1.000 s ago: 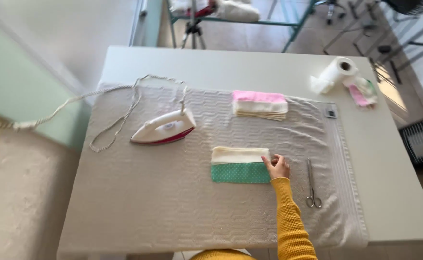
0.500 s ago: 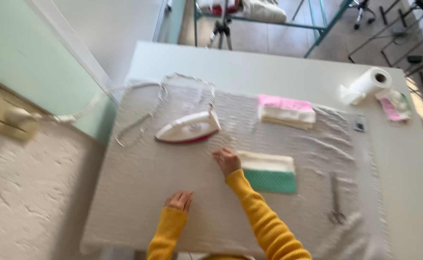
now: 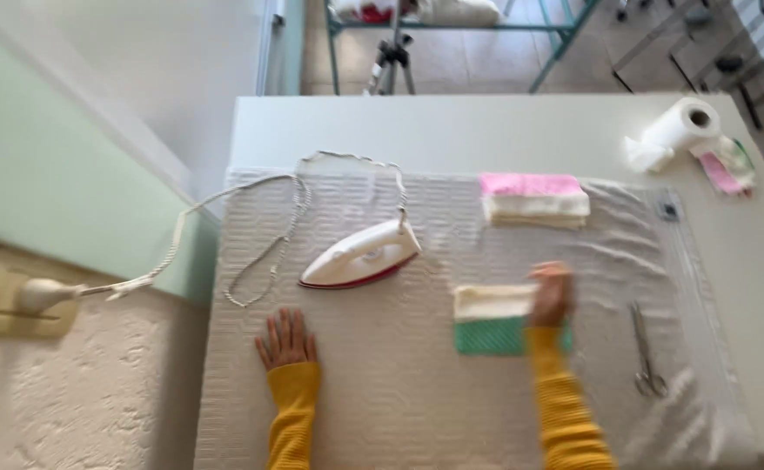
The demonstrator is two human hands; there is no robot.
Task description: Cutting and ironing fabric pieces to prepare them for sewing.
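My left hand (image 3: 287, 338) lies flat, fingers apart, on the white ribbed cloth (image 3: 382, 383) that covers the table, a little below and left of the white and red iron (image 3: 362, 254). My right hand (image 3: 552, 294), blurred by motion, rests on the right end of a small folded cloth, cream above and green below (image 3: 491, 318). I cannot make out whether its fingers grip the cloth or only press on it. Both sleeves are yellow.
The iron's cord (image 3: 269, 235) loops left to a wall socket (image 3: 16, 300). A pink and cream stack of folded cloths (image 3: 534, 199) lies behind, scissors (image 3: 646, 350) at the right, a paper roll (image 3: 680, 126) and small cloths (image 3: 727, 165) at the far right corner.
My right hand has slid from the left end of the folded cloth to its right end. My left hand has come further onto the cloth and lies flat. The view shifted.
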